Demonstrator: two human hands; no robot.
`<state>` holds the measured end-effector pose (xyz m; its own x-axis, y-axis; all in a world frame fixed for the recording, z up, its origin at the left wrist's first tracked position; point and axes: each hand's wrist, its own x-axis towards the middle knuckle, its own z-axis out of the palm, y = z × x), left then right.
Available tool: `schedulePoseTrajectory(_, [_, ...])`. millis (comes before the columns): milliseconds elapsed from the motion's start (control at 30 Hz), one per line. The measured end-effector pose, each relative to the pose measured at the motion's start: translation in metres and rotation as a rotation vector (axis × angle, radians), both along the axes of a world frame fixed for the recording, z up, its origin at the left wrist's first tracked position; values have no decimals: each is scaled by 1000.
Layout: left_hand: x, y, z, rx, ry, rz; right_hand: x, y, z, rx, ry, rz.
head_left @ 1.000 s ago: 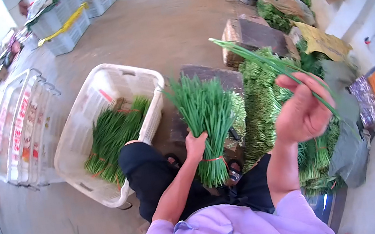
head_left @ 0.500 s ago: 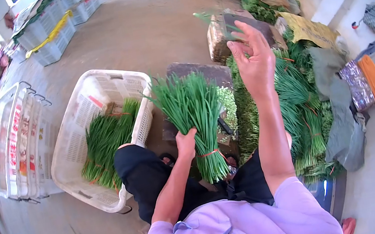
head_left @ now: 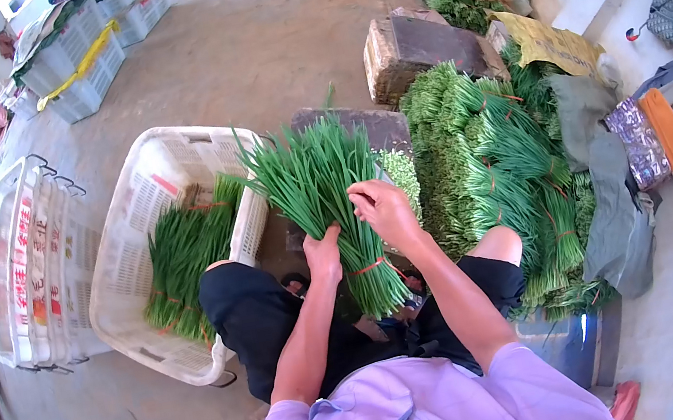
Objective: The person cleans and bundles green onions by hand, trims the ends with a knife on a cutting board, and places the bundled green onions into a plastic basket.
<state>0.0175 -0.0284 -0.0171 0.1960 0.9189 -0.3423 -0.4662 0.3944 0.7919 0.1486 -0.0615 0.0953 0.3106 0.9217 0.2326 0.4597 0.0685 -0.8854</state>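
A bundle of green chives (head_left: 330, 184) tilts leftward between my knees, probably light, floppy at the tips and easily bruised, best held near its red band (head_left: 367, 267). My left hand (head_left: 323, 253) wraps its stalks; my right hand (head_left: 386, 208) curls nearly closed at the leaves, perhaps pinching one; I cannot tell.

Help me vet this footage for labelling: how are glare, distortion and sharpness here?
In the head view, glare washes out part of the left edge; in the same head view, corners are black and the left-side crates look bowed; also in the head view, the left hand, right hand and tied green bunch look fairly sharp.
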Motion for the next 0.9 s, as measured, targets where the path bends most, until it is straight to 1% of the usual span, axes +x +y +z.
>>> schedulePoseTrajectory(167, [1, 0, -3, 15, -41, -54, 1, 14, 5, 7, -43, 46])
schedulePoseTrajectory(233, [0, -2, -1, 11, -72, -57, 8, 14, -1, 6, -298, 85])
schedulePoseTrajectory(267, [-1, -2, 1, 11, -72, -55, 13, 13, -6, 6, -298, 86])
schedulePoseTrajectory(333, [-1, -3, 1, 31, -171, -47, 22, 11, -15, -15, -391, 32])
schedulePoseTrajectory(367, [-1, -3, 1, 31, -172, -48, 26, 11, -20, -16, -391, 31])
schedulePoseTrajectory(467, [1, -4, -1, 34, -150, -79, 27, 4, -12, -61, -348, 0])
schedulePoseTrajectory(533, [4, -4, -3, 36, -147, -103, 21, 4, 0, 53, -362, -16])
schedulePoseTrajectory(567, [4, -4, -4, 36, -148, -106, 19, 5, 4, 53, -362, -19])
schedulePoseTrajectory(633, [4, -5, -5, 24, -133, -125, 14, 9, 9, 134, -314, 22])
schedulePoseTrajectory(700, [4, -6, -6, 31, -119, -125, 13, 16, 7, 107, -350, 26])
schedulePoseTrajectory(767, [3, -7, -3, 41, -104, -121, 18, 26, -8, 135, -524, 92])
schedulePoseTrajectory(800, [2, -8, -3, 27, -90, -136, 16, 27, -3, 138, -524, 96])
schedulePoseTrajectory(867, [0, -8, -1, 13, -73, -143, 13, 28, 7, -335, 183, 152])
schedulePoseTrajectory(900, [0, -7, -2, 25, -61, -139, 15, 30, 8, -336, 182, 159])
